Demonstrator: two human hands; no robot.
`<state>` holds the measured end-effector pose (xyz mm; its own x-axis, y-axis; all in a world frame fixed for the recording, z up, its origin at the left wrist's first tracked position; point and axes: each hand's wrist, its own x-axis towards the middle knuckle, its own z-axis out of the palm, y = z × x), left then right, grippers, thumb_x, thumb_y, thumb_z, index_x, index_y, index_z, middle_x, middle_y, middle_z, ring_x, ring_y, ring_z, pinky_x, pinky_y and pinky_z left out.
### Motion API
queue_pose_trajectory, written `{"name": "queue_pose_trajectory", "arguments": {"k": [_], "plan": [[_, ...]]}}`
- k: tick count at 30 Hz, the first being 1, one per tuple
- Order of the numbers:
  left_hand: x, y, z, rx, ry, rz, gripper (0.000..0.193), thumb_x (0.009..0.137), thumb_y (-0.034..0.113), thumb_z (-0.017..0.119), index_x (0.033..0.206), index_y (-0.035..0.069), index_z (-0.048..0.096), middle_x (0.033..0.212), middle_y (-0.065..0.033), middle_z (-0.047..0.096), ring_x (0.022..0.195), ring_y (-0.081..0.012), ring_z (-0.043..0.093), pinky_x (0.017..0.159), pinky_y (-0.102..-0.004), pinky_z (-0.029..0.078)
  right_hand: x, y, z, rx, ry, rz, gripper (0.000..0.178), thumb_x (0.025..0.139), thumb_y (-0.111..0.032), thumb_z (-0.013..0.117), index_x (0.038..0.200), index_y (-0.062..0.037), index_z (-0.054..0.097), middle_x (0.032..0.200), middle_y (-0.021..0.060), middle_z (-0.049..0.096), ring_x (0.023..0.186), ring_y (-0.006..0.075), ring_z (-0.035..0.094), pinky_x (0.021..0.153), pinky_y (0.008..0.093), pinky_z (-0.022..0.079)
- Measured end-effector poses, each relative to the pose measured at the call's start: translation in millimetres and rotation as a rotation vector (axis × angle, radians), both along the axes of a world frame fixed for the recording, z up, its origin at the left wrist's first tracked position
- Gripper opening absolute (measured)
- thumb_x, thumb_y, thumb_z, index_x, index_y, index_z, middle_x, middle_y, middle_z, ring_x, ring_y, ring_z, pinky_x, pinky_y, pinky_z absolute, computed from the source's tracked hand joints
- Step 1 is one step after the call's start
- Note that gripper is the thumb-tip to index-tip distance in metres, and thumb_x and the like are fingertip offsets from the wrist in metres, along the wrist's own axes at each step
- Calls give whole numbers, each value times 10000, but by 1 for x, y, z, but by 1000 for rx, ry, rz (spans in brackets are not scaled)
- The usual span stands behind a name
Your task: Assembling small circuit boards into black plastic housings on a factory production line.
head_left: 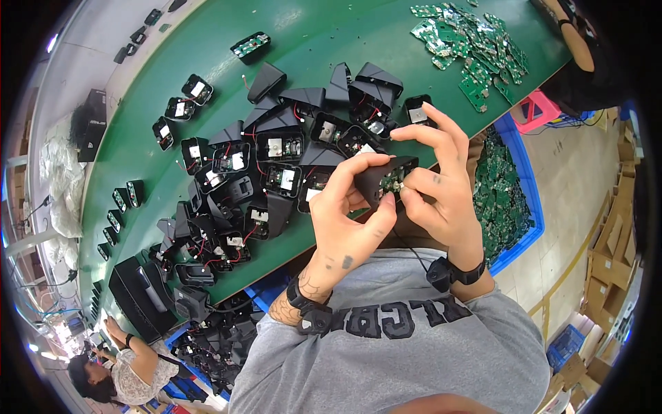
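Observation:
My left hand [345, 214] holds a black plastic housing [372, 181] in front of my chest, its fingers and thumb gripping the sides. A green circuit board [392, 181] shows in the housing's open face. At that board, the thumb and index finger of my right hand [441, 190] pinch a tiny white plug [402, 185], mostly covered by the fingertips. The other right fingers are raised and spread. Just beyond my hands, a heap of similar black housings [276, 145] lies on the green table, many with boards and red wires inside.
Loose circuit boards [476, 52] are piled on the green table [186, 34] at far right. A blue bin [527, 238] of boards stands at my right; another blue bin [207, 359] with black parts sits lower left. Co-workers appear at the lower left and upper right, near a pink stool [536, 112].

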<state>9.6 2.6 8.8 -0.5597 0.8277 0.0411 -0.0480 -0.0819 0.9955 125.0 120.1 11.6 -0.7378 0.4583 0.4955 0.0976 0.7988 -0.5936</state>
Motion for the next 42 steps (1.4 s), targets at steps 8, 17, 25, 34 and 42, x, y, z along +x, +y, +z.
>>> {"name": "queue_pose_trajectory", "arguments": {"k": [8, 17, 25, 34, 42], "plan": [[1, -3, 5, -96, 8, -65, 426, 762, -62, 624, 1180, -31, 546, 1133, -104, 612, 979, -129, 628, 854, -255, 510, 4, 8, 3, -91, -20, 174, 90, 621, -51, 595, 605, -25, 510, 1220, 135, 572, 1328, 395, 340, 1056, 506, 288], [2, -3, 0, -79, 119, -66, 417, 757, -32, 646, 1165, -8, 565, 1001, -85, 664, 860, -109, 665, 753, -231, 551, 10, 12, 5, -187, -116, 269, 113, 675, -51, 582, 611, 5, 508, 1209, 138, 560, 1321, 392, 345, 1045, 496, 315], [3, -3, 1, -114, 91, -90, 419, 756, -17, 659, 1164, -5, 569, 931, -65, 678, 786, -94, 670, 698, -223, 554, 15, 16, 12, -200, -231, 328, 129, 713, -84, 595, 654, 27, 561, 1153, 145, 550, 1283, 387, 371, 1018, 480, 345], [5, -1, -1, -91, 135, -61, 410, 770, -24, 651, 1171, -11, 564, 928, -60, 676, 775, -73, 652, 671, -211, 545, 10, 16, 18, -143, -209, 316, 114, 670, -58, 617, 639, 37, 563, 1094, 139, 562, 1216, 367, 443, 969, 451, 391], [1, 1, 5, -99, -142, -126, 405, 784, -44, 633, 1183, -22, 563, 1018, -60, 640, 858, -84, 633, 737, -221, 539, 12, 20, 17, -240, -181, 336, 105, 629, -53, 615, 597, 24, 551, 1076, 150, 576, 1199, 367, 469, 949, 452, 409]]}}
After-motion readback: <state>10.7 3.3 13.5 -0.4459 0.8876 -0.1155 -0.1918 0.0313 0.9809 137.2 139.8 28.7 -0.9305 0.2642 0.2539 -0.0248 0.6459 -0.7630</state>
